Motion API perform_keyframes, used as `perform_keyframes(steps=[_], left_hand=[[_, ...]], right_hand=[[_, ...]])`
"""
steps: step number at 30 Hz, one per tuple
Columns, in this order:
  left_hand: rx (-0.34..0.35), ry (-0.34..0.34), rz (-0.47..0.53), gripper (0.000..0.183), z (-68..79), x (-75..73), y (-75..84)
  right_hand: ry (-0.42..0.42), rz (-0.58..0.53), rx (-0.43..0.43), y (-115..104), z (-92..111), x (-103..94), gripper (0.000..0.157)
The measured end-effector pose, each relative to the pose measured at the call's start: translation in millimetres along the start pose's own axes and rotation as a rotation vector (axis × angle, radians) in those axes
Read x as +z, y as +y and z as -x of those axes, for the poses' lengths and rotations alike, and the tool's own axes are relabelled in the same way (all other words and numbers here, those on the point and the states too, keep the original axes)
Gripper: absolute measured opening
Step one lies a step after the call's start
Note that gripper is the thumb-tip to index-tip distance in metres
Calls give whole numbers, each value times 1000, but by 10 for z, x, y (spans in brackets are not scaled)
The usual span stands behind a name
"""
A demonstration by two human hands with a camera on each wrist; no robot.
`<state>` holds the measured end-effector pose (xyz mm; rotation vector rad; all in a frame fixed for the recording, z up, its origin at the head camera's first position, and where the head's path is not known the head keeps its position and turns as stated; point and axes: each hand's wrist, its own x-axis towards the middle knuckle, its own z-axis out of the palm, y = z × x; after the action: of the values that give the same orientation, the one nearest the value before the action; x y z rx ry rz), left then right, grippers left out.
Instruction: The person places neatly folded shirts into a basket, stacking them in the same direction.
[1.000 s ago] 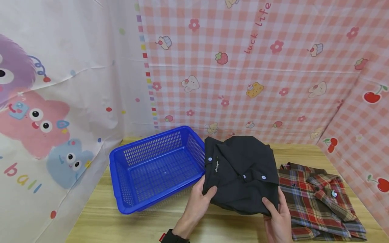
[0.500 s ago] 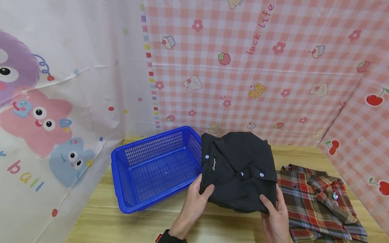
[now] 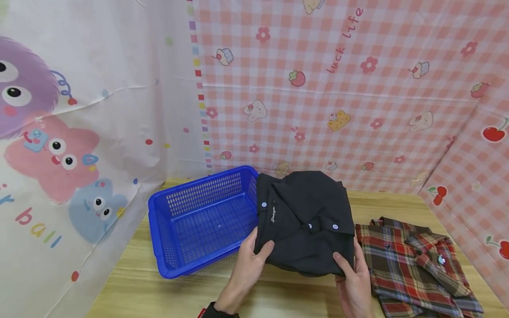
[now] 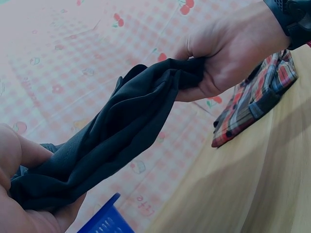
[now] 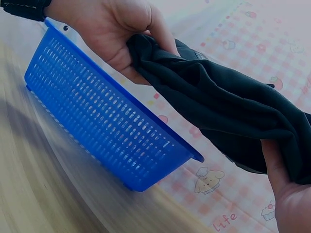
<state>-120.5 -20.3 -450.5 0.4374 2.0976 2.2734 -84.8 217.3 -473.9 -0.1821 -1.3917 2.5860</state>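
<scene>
A folded black shirt [image 3: 306, 221] with pale buttons and a small line of script is held up off the table between both hands. My left hand [image 3: 248, 265] pinches its left edge, thumb on top and fingers underneath. On the opposite edge, my right hand [image 3: 354, 276] grips the cloth the same way. Both wrist views show the shirt's layered folds [image 4: 112, 131] stretched between the two hands, above the table. The blue plastic basket [image 3: 159, 229] stands just left of the shirt, whose left side overlaps the basket's right end in the head view.
A folded plaid shirt [image 3: 417, 265] in red and brown lies on the wooden table [image 3: 135, 287] at the right. Pink checked cloth [image 3: 318, 97] hangs behind the table and on the right; a white cartoon-printed sheet [image 3: 119, 132] hangs on the left.
Both hands have shifted slightly left with the black shirt, so it covers more of the basket's right end and less of the plaid shirt. The grips look the same.
</scene>
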Motion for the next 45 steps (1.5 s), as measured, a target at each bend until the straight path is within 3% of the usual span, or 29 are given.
perform_keyframes(steps=[13,45], left_hand=[[0,25,-14,52,47,-111,25],[37,135,-60,44,174,-345,63]], right_hand=[[18,69,37,14,-11,141,56],[-60,137,62,114,-26,345,52]])
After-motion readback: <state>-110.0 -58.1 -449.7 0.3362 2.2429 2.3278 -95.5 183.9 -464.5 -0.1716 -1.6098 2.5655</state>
